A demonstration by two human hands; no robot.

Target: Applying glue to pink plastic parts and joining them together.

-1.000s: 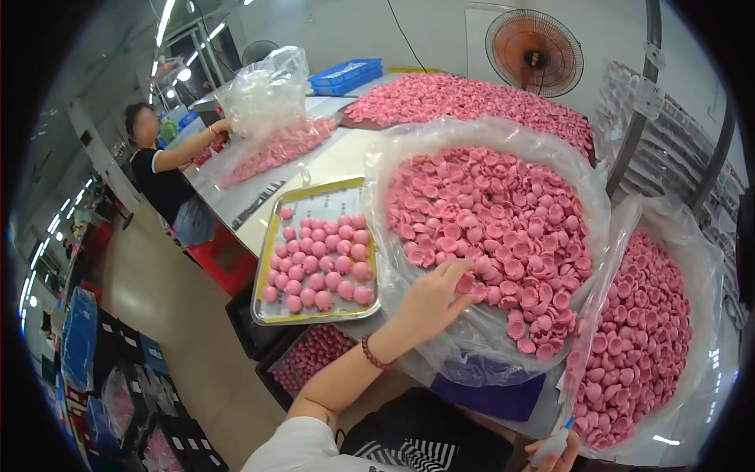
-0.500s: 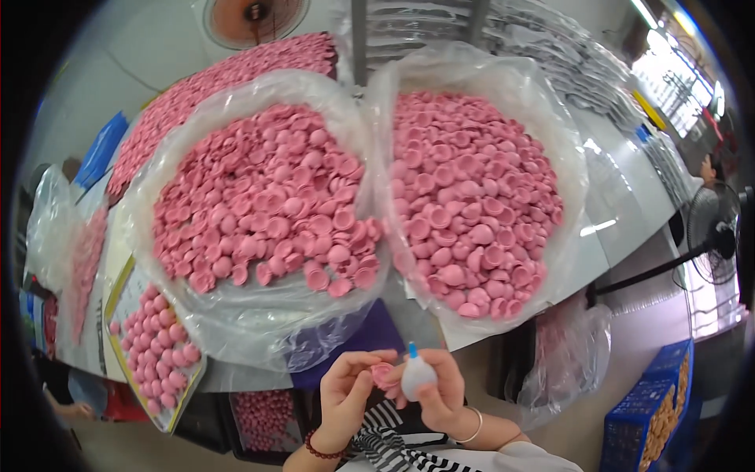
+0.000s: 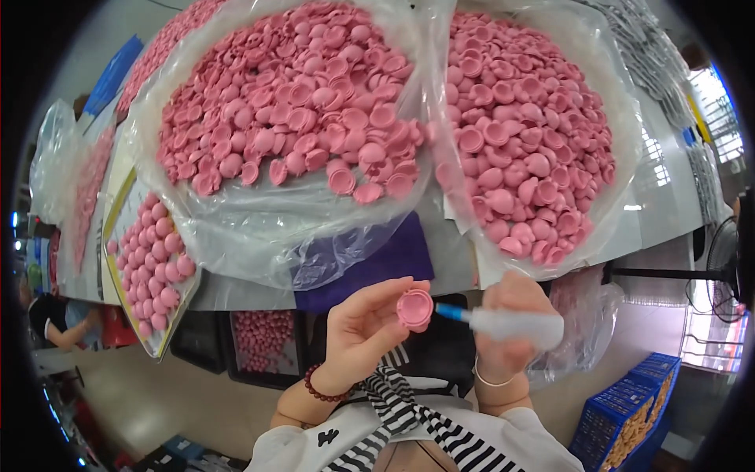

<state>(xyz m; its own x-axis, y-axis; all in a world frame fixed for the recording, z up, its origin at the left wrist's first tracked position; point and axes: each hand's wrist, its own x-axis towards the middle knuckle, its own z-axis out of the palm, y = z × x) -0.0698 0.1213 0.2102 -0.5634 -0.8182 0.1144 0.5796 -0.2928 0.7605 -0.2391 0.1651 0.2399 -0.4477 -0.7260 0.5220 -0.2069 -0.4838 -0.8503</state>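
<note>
My left hand [image 3: 358,334] pinches a round pink half shell [image 3: 414,309] between fingers and thumb. Its hollow, ridged side faces up toward me. Just right of it, my right hand [image 3: 499,362], partly blurred, grips a white squeeze bottle [image 3: 523,327] lying almost level. The blue nozzle [image 3: 451,311] points left at the shell's rim, very close to it; whether they touch I cannot tell. Beyond the hands, loose pink half shells fill a left clear plastic bag [image 3: 236,252] and a right clear plastic bag [image 3: 629,189], both spread wide on the table.
A yellow-edged tray [image 3: 115,224] of pink balls stands at the table's left. Below the edge sits a black bin [image 3: 230,366] of pink pieces. Purple material [image 3: 405,248] lies between bags and hands. Blue crates [image 3: 605,413] stand lower right, a black fan [image 3: 722,248] above them.
The bottle has gone from upright to nearly level, its nozzle now toward the shell. My hands have moved apart, the right one off the shell. The view has tilted down.
</note>
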